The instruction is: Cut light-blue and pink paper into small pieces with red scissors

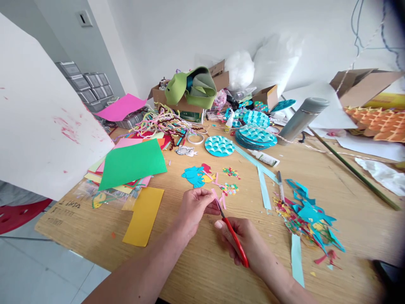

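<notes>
Between the thumb and fingers of my left hand point(199, 207) is a narrow pink paper strip point(214, 194). My right hand point(242, 240) is wrapped round red-handled scissors point(233, 239), whose blades meet the strip close to my left fingertips. More short pink strips point(224, 201) lie on the table just beyond. Past them are blue fish cutouts point(193, 175), a red cutout point(206, 168) and a yellow one point(207, 178). Small coloured paper bits point(230, 188) sit in little piles beside these.
Green paper point(134, 162) tops a stack at left, with a yellow sheet point(144, 217) nearer. Blue scraps point(311, 213) and a marker point(280, 186) lie right. Farther back are a patterned blue disc point(220, 145), glue bottle point(264, 158), grey flask point(302, 120) and a long stick point(354, 169).
</notes>
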`<state>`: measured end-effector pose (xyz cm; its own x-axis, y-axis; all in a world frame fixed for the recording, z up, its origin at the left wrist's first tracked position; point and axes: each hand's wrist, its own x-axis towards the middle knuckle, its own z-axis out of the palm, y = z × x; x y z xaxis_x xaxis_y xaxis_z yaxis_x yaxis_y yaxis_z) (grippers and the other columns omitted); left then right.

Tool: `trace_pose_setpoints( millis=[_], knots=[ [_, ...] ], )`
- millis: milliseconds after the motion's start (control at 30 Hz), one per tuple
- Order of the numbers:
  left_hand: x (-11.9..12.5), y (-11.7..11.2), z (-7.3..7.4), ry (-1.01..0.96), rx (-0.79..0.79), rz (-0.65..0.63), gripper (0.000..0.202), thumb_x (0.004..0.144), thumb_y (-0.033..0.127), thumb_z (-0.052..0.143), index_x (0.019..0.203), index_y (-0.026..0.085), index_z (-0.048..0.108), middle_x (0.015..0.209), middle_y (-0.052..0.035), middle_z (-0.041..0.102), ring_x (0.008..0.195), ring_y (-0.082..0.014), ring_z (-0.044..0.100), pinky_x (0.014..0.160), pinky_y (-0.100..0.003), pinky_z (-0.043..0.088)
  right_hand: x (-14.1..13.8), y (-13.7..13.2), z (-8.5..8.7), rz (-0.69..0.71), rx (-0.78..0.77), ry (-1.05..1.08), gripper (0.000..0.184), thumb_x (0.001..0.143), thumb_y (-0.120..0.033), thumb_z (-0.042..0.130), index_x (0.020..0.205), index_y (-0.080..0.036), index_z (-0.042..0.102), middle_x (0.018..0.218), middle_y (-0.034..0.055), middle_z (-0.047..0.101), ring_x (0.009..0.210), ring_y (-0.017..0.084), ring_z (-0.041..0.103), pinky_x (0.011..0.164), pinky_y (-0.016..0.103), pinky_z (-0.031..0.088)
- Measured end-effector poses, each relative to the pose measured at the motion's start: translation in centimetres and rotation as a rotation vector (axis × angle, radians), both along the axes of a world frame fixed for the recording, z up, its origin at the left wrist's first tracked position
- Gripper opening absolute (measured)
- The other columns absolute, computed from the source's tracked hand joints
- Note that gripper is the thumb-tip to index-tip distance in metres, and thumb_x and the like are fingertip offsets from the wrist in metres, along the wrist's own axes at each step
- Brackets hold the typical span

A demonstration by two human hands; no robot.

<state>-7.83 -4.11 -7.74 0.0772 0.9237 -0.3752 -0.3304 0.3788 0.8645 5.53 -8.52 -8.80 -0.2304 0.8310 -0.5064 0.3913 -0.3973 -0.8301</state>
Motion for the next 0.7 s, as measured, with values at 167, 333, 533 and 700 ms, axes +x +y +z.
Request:
trace_pose_setpoints(
  millis=[167,333,533,700],
  knots=[
    [-0.23,0.19,0.04,-0.006,0.007,0.024,0.017,0.064,0.029,0.069,0.067,0.014,0.062,0.059,-0.0021,0.065,0.05,-0.013,0.061,0.055,-0.027,0.052,-0.1,-0.02,0.07,0.007,0.005,-0.008,0.056,0.073,-0.072,0.051,0.055,-0.021,0.04,0.036,-0.0056,0.044,0.028,0.007,0.039,0.031,0.018,0.026],
    [-0.4,0.26,0.11,-0.011,0.028,0.025,0.02,0.062,0.03,0.072,0.067,0.013,0.062,0.061,-0.0028,0.065,0.05,-0.0127,0.061,0.055,-0.026,0.052,-0.08,-0.02,0.21,0.028,0.017,-0.025,0.057,0.073,-0.075,0.048,0.055,-0.021,0.041,0.037,-0.0047,0.046,0.029,0.008,0.04,0.031,0.019,0.027],
    [-0.3,0.16,0.02,-0.013,0.031,0.019,0.018,0.063,0.03,0.071,0.066,0.014,0.062,0.06,-0.0025,0.065,0.052,-0.0134,0.061,0.056,-0.027,0.052,0.04,0.02,-0.13,0.034,0.01,-0.025,0.058,0.073,-0.076,0.046,0.058,-0.02,0.043,0.039,-0.0039,0.048,0.03,0.008,0.043,0.032,0.018,0.028],
    [-0.13,0.08,-0.16,-0.015,0.019,0.014,0.017,0.065,0.03,0.07,0.066,0.014,0.062,0.06,-0.0028,0.066,0.052,-0.0134,0.062,0.057,-0.026,0.052,0.18,0.01,-0.56,0.047,0.032,-0.02,0.058,0.076,-0.075,0.044,0.06,-0.019,0.044,0.041,-0.0033,0.05,0.031,0.008,0.046,0.032,0.017,0.027]
  ],
)
